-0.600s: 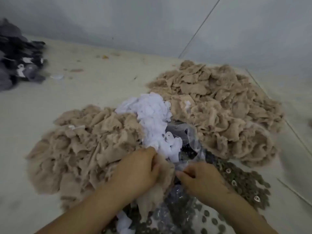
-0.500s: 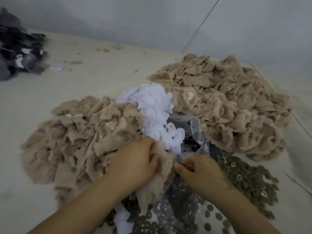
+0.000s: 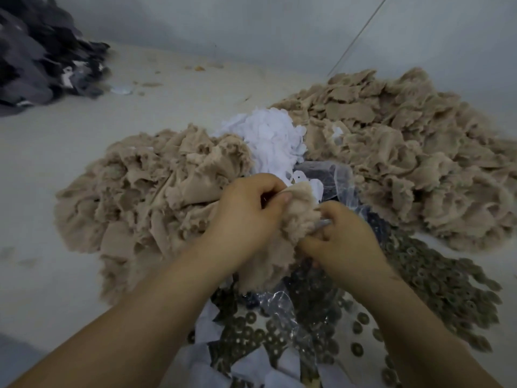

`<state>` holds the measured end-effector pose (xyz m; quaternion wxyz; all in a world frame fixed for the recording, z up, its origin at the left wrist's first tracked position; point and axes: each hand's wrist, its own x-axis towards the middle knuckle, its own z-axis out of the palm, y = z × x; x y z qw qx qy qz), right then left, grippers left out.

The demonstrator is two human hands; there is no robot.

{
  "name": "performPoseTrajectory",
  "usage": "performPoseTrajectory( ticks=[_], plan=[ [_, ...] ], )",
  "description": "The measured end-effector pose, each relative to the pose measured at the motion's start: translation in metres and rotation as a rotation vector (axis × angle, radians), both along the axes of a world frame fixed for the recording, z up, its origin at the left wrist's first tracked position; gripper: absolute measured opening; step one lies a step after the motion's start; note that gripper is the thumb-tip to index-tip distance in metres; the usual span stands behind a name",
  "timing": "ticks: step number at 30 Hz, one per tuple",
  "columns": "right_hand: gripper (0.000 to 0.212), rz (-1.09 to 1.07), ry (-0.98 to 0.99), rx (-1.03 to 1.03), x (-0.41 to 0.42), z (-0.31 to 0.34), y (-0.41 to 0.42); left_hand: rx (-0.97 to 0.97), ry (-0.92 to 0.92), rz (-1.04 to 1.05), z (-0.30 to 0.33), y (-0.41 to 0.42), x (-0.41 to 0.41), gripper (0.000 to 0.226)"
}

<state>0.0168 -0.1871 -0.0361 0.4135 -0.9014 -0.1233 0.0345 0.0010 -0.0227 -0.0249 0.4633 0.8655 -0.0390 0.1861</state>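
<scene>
Lifted a bit higher now, tan cloth piece pinched by left hand and right hand, just above dark rings. Maybe a ring tucked inside; hard to see. Grip tight, pull softly.

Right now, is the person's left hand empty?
No, the left hand grips a beige fuzzy fabric scrap, thumb pressed on top of it.

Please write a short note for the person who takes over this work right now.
Left hand grips the beige fabric bundle from above.
Right hand pinches its right edge.
Around: left beige pile, right beige pile, white pieces between them, dark rings near the right forearm.
Done: two piles stand; which is finished, I cannot tell.
Left: probably this bundle and more.
</scene>
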Motion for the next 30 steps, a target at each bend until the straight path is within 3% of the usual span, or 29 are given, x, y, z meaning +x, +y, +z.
performPoseTrajectory(
  ticks=[3,6,7,9,10,12,14,16,18,21,24,30],
  plan=[
    [0.026,0.004,0.024,0.225,-0.001,-0.003,0.004,-0.014,0.029,0.016,0.002,-0.002,0.004,0.020],
    [0.049,0.056,0.412,0.566,-0.001,0.000,0.014,-0.061,0.066,0.068,0.005,0.001,0.011,0.020],
    [0.061,0.080,0.443,0.563,-0.002,-0.001,0.015,-0.075,0.078,0.086,0.006,0.002,0.013,0.019],
    [0.086,0.093,0.310,0.439,-0.002,-0.004,0.017,-0.121,0.105,0.103,0.007,0.006,0.017,0.020],
    [0.080,0.093,0.204,0.371,-0.003,-0.005,0.017,-0.163,0.129,0.108,0.007,0.007,0.018,0.023],
    [0.038,0.023,0.089,0.376,0.000,-0.011,0.017,-0.327,0.197,0.103,0.007,0.012,0.020,0.026],
    [0.018,-0.057,0.259,0.680,0.003,-0.012,0.019,-0.507,0.224,0.090,0.007,0.016,0.018,0.023],
    [0.028,-0.046,0.515,1.052,0.005,-0.011,0.021,-0.459,0.185,0.089,0.004,0.021,0.017,0.019],
    [0.040,-0.026,0.660,1.205,0.005,-0.007,0.024,-0.328,0.193,0.046,0.000,0.023,0.014,0.018],
    [0.042,-0.061,0.717,1.235,0.004,-0.008,0.026,-0.282,0.316,-0.080,-0.006,0.020,0.008,0.027],
    [0.039,-0.055,0.703,1.208,0.003,-0.009,0.025,-0.206,0.293,-0.145,-0.006,0.015,0.004,0.030],
    [0.032,-0.106,0.576,1.139,0.003,-0.007,0.016,-0.299,0.144,0.037,-0.006,0.022,-0.002,0.020]
  ],
)
